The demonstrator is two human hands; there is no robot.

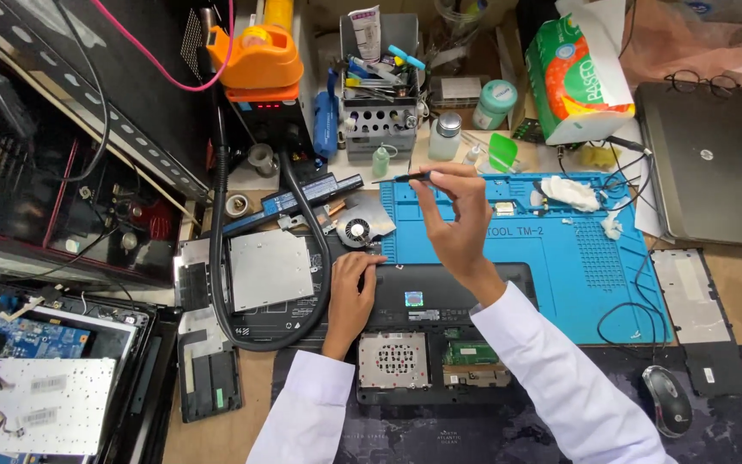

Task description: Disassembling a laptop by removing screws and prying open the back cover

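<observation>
Cluttered with parts, the repair surface (259, 404) carries a keyboard (36, 404) at its left edge. Toward the middle, the left hand (352, 296) rests with loose, empty fingers on an opened laptop base (440, 344), its panels already off and boards bare. The right hand (457, 219) pinches a thin black tool (410, 177) above the blue mat (560, 258).

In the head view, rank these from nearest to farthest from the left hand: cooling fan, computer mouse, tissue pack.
From the left hand:
1. Cooling fan, just above the hand.
2. Computer mouse, far to the lower right.
3. Tissue pack, top right, seemingly slightly farther than the mouse.
</observation>
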